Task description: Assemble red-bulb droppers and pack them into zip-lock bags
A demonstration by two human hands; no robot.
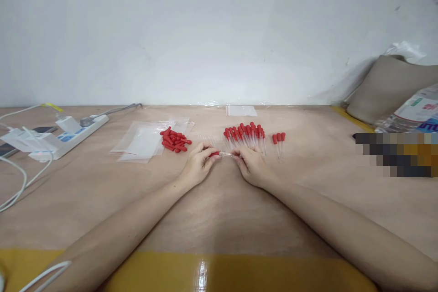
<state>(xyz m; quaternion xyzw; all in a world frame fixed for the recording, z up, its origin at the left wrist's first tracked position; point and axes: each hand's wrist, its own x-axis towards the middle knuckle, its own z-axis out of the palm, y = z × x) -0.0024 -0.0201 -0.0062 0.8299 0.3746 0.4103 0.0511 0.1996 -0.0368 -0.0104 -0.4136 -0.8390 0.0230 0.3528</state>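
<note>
My left hand (pixel 198 164) pinches a red rubber bulb (pixel 215 153), and my right hand (pixel 251 164) pinches the clear glass tube (pixel 226 154) that lies between them. Both hands rest on the brown table (pixel 219 210), close together. A heap of loose red bulbs (pixel 174 140) lies just left of my left hand. Behind my right hand stands a row of several finished droppers with red bulbs (pixel 244 134), and three more droppers (pixel 278 141) lie to its right. Faint clear tubes (pixel 208 140) lie behind the left hand.
Clear zip bags (pixel 142 141) lie left of the bulbs, one more bag (pixel 241 110) by the wall. A white power strip (pixel 65 139) with plugs and cables sits at the left. A brown cushion (pixel 390 86) and a plastic bottle (pixel 410 114) are at the right.
</note>
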